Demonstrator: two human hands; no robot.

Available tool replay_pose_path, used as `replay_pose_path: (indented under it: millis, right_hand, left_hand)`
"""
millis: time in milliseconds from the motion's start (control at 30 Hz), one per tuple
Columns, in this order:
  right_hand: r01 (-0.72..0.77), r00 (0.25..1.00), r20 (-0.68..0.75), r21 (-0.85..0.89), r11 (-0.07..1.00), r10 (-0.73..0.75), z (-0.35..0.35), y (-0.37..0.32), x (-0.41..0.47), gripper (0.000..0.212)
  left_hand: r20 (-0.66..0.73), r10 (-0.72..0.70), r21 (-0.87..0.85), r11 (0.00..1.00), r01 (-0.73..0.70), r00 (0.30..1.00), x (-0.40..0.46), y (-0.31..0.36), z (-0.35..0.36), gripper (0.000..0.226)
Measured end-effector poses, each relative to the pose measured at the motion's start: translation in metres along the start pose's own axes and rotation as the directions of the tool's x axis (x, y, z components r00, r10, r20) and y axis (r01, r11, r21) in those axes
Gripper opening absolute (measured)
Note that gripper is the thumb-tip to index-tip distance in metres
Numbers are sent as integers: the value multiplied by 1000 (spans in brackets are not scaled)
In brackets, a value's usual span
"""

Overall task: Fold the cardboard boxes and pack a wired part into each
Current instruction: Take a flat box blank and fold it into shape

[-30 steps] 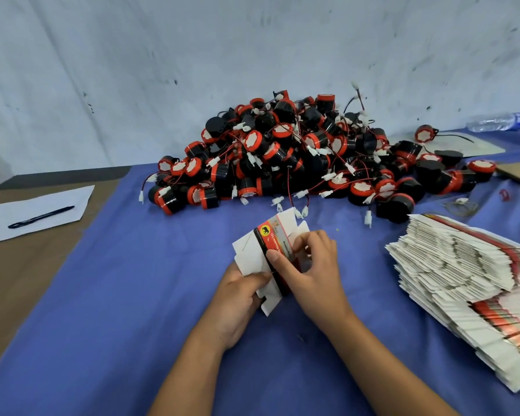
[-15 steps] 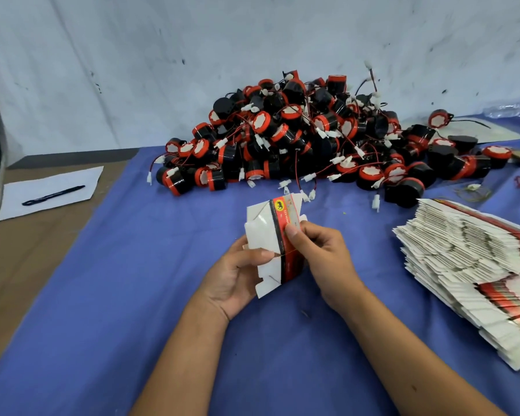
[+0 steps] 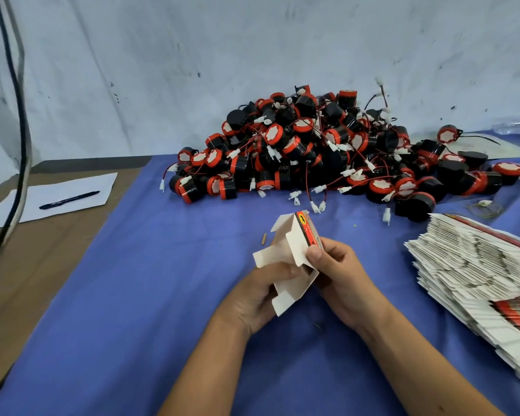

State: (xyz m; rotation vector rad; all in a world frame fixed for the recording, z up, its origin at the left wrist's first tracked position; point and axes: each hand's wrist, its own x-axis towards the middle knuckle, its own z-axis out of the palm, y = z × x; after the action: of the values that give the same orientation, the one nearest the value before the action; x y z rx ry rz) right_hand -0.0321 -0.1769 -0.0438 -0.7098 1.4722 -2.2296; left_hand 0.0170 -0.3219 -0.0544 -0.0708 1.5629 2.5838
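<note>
Holding a half-opened cardboard box (image 3: 293,259) above the near middle of the blue cloth (image 3: 132,295), both hands meet in the head view, the only view there is. The left hand (image 3: 257,298) grips the box from below and the left, its thumb laid across the white inside of a panel and its fingers curled behind the card. The right hand (image 3: 339,274) pinches the right edge of the box, thumb pressed on the white flap just beside the red and black printed strip, the other fingers curled behind. The box stands tilted, its flaps splayed out to the left and downward, and it rests on nothing but the hands. Far from the hands, against the pale wall (image 3: 252,55), lies a large heap of wired parts (image 3: 321,151): black round bodies with red rims, red and black leads and small white plugs, some plugs trailing onto the cloth toward the near side. On the right lies a fanned stack of flat boxes (image 3: 475,265), white with red edges, running off the right and near edge. A small brown scrap (image 3: 264,239) lies on the cloth just left of the held box. On the far left, on the bare brown table (image 3: 27,280), a sheet of paper (image 3: 57,196) carries a black pen (image 3: 69,200). A dark cable (image 3: 20,121) hangs down the left edge.
</note>
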Motion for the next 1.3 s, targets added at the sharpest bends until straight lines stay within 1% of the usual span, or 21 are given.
replay_pose_path:
  millis: [67, 167, 233, 300, 367, 433, 467, 533, 600, 700, 733, 800, 867, 933, 967, 1000, 1067, 1100, 1133, 1200, 1300]
  right_hand:
    - [-8, 1000, 28, 27, 1000, 8, 1, 0, -1, 61]
    - [-2, 998, 62, 7, 1000, 2, 3, -5, -2, 61]
    - [24, 998, 51, -87, 996, -20, 4, -5, -2, 67]
    - [49, 999, 29, -273, 961, -43, 6, -5, -3, 60]
    - [67, 998, 39, -473, 878, -56, 8, -5, -5, 50]
    - [95, 995, 73, -616, 782, -64, 11, -4, -9, 58]
    - [110, 994, 81, -665, 738, -75, 13, -2, -9, 64]
    - [144, 989, 80, -729, 669, -126, 18, 2, -11, 71]
    - [167, 982, 65, -738, 654, -177, 23, 4, -12, 68]
    - [161, 982, 40, -691, 705, -184, 28, 5, -12, 54]
    - [145, 984, 19, -665, 732, -177, 28, 5, -11, 50]
    - [105, 989, -28, -555, 825, -144, 27, 5, -9, 46]
    - [72, 995, -33, -371, 926, -91, 25, 4, -9, 49]
    - [44, 999, -14, -279, 959, -50, 22, 3, -10, 63]
    - [33, 999, -2, -275, 961, -35, 20, 2, -10, 70]
    - [26, 1000, 8, -289, 957, -25, 19, 2, -10, 70]
    - [22, 999, 35, -364, 931, -10, 19, 2, -10, 60]
    - [23, 999, 49, -415, 909, -3, 20, 3, -10, 55]
    - [27, 998, 58, -462, 887, 0, 21, 5, -9, 54]
    - [39, 999, 49, -520, 853, -15, 24, 8, -9, 54]
    - [52, 998, 6, -545, 837, -58, 27, 10, -8, 53]
  left_hand:
    - [-3, 16, 2, 1000, -16, 1000, 0, -1, 4, 50]
    - [-122, 127, -17, 991, -130, 984, 3, 3, 9, 58]
    - [-207, 166, -2, 985, -170, 964, 4, 7, 8, 66]
    - [-281, 199, 25, 980, -200, 939, 3, 11, 8, 70]
    - [-325, 294, 159, 954, -254, 899, 2, 12, 8, 56]
    - [-384, 406, 292, 906, -308, 829, 4, 13, 6, 29]
    - [-401, 426, 298, 898, -325, 811, 3, 14, 6, 19]
    - [-421, 422, 234, 906, -353, 803, 2, 17, 4, 16]
    - [-442, 373, 97, 924, -369, 816, 3, 20, 2, 20]
    - [-440, 304, -24, 937, -350, 845, 4, 22, 0, 13]
    - [-429, 282, -33, 945, -326, 858, 3, 22, 0, 18]
    - [-374, 203, -47, 970, -237, 905, 1, 19, -1, 44]
    - [-294, 115, -114, 981, -155, 949, -2, 17, -1, 45]
    - [-268, 89, -119, 985, -124, 959, 0, 14, -2, 38]
    - [-291, 98, -93, 987, -130, 952, 1, 15, -1, 38]
    - [-320, 107, -69, 988, -136, 942, 2, 15, 0, 42]
    - [-385, 122, -72, 984, -162, 915, 2, 18, 4, 58]
    - [-419, 129, -100, 977, -187, 899, 3, 19, 4, 60]
    - [-445, 137, -132, 967, -217, 885, 3, 20, 4, 52]
    - [-460, 173, -172, 945, -279, 871, 5, 22, 1, 15]
    - [-463, 263, -114, 929, -352, 846, 6, 20, 1, 26]
